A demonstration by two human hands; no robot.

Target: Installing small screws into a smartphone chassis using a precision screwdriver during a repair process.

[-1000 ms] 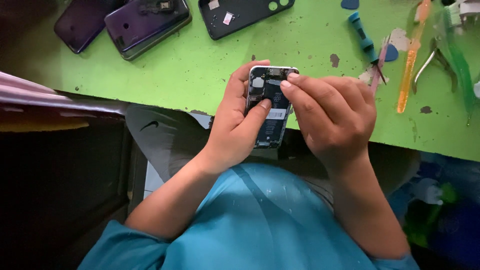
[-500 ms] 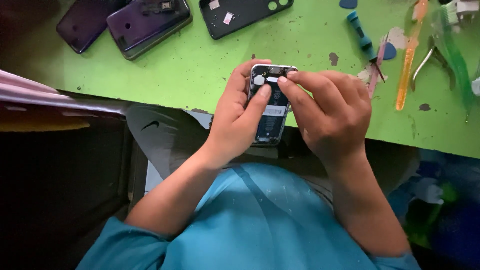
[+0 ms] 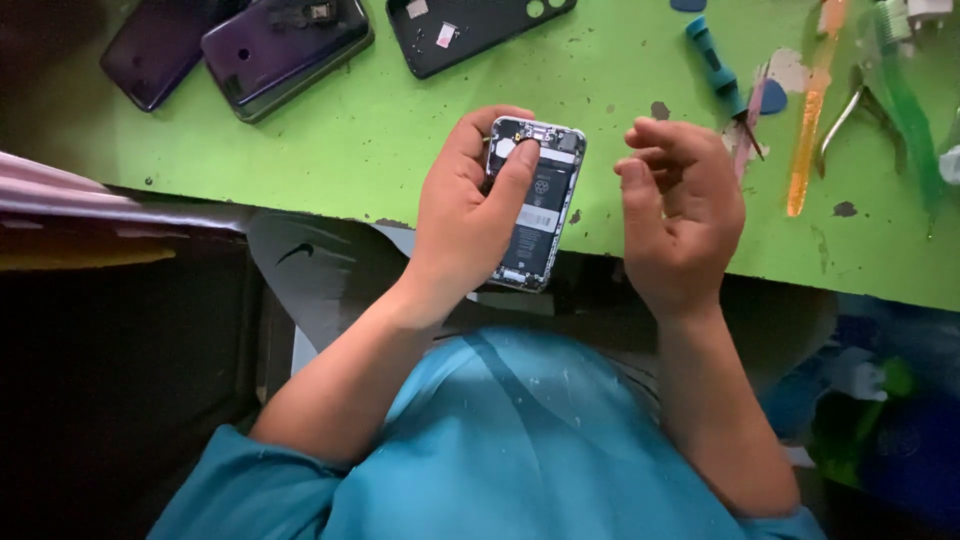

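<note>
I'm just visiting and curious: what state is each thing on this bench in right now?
Opened smartphone with black battery: back off, insides exposed, held in left hand.
Right hand: off the phone, fingers curled.
Two purple phones: lying flat on green table.
Black back cover: detached, inside up.
Teal-handled screwdriver: lying unused.

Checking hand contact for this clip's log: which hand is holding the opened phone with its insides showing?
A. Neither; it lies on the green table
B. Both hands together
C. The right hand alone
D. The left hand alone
D. The left hand wraps the opened phone with its thumb across the upper part, while the right hand is curled beside it, apart from the phone, above the edge of the green table.
</note>
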